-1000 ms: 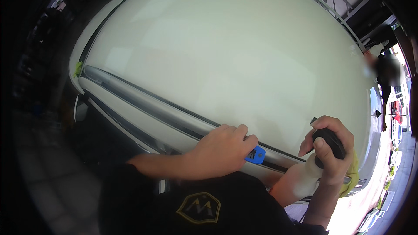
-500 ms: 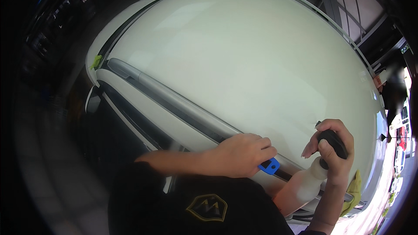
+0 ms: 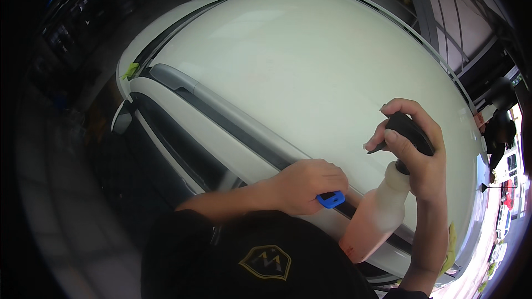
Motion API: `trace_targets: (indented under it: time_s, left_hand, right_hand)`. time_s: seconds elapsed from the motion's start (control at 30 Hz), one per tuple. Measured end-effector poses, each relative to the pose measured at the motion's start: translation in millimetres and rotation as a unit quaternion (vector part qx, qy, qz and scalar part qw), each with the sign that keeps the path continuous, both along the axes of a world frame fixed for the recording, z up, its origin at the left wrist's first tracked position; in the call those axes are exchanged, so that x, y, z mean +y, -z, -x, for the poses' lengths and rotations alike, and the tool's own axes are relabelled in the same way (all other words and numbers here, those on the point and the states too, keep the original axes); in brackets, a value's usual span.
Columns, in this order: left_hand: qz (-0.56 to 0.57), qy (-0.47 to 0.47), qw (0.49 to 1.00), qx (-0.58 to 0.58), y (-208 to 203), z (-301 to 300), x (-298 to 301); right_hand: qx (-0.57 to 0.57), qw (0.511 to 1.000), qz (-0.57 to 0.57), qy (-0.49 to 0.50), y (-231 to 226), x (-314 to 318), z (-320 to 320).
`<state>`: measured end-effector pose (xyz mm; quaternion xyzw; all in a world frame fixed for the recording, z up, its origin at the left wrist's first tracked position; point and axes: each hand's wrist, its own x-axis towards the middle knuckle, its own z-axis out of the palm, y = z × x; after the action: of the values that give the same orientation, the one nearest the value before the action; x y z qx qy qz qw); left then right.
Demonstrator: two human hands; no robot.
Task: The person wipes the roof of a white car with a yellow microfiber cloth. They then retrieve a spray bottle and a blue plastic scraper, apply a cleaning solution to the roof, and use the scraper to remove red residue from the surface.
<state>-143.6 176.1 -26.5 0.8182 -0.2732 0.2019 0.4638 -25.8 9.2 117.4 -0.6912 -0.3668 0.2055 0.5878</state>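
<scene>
The right hand [image 3: 431, 163] is wrapping around the black sprayer head of a spray bottle [image 3: 381, 213] at four o'clock, its fingers curling near the trigger; whether they are squeezing it, I cannot tell. At five o'clock the left hand [image 3: 306, 185] is closing in a fist around a blue tool [image 3: 331, 200], with only one end poking out. That fist is hovering over or resting on the silver roof rail [image 3: 227, 113]; contact is not showing clearly.

The likeliest trouble is a slip: the right hand is bearing the whole bottle by its top, so a damp or loosening grip could be letting it fall against the white car roof [image 3: 277, 77] or rail. A stray squeeze could be sending spray off the mark. If the blue tool is hard-edged, which its hidden part is not revealing, a careless drag could be scratching the paint.

The bottle is looking frosted and translucent, its lower part showing pinkish-orange liquid. It is leaning, its head pointing toward one o'clock and its base toward seven, near the black shirt [image 3: 233, 254]. Beyond it, a yellow-green cloth [image 3: 450, 249] is hanging at four o'clock.
</scene>
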Motion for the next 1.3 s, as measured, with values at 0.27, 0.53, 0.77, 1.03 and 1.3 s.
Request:
trace_targets:
  time_s: [0.27,0.53,0.77,1.03,1.3]
  left_hand:
    - [-0.197,-0.113,0.963,0.145,-54.6,-30.4,56.0]
    - [-0.236,0.05,0.951,0.193,-58.1,-124.3,14.7]
    - [-0.285,-0.007,0.907,0.309,-62.3,-167.8,-3.4]
    - [-0.073,-0.118,0.93,0.34,-41.2,-347.1,-16.6]
    - [-0.283,-0.12,0.921,0.238,-42.1,-300.7,-64.7]
  right_hand:
    - [-0.026,0.986,-0.058,0.155,-6.0,-46.8,24.1]
    - [-0.087,0.952,-0.077,0.284,10.9,-106.7,56.4]
    - [-0.025,0.952,-0.098,0.288,30.3,-127.7,68.3]
    - [-0.004,0.948,-0.052,0.315,45.6,-140.8,63.5]
    - [-0.025,0.96,0.049,0.273,-8.2,-107.6,-7.9]
